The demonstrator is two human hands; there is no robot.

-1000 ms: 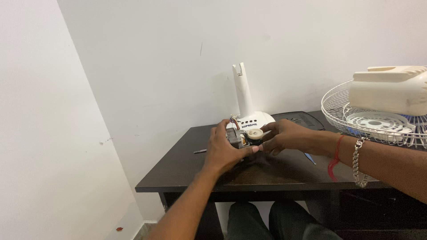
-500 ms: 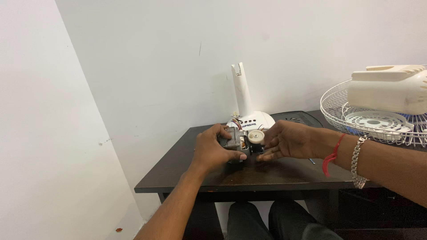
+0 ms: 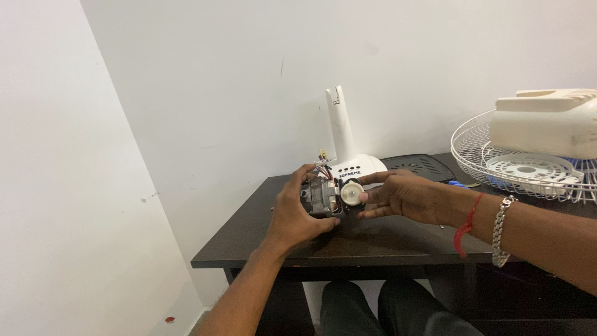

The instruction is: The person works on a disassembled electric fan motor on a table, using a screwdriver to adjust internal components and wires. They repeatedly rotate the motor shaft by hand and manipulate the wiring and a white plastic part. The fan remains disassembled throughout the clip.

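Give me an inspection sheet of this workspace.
Surface: dark wooden table, bare at the front.
Job's things: grey metal fan motor with a round white plastic gear piece, held above the table.
Clutter: white plastic fan stand base, white wire fan guard, cream motor cover, black grille panel.
Hands: left hand grips the motor; right hand fingers the gear piece.
Cables: coloured wires behind the motor.
Surroundings: white walls.
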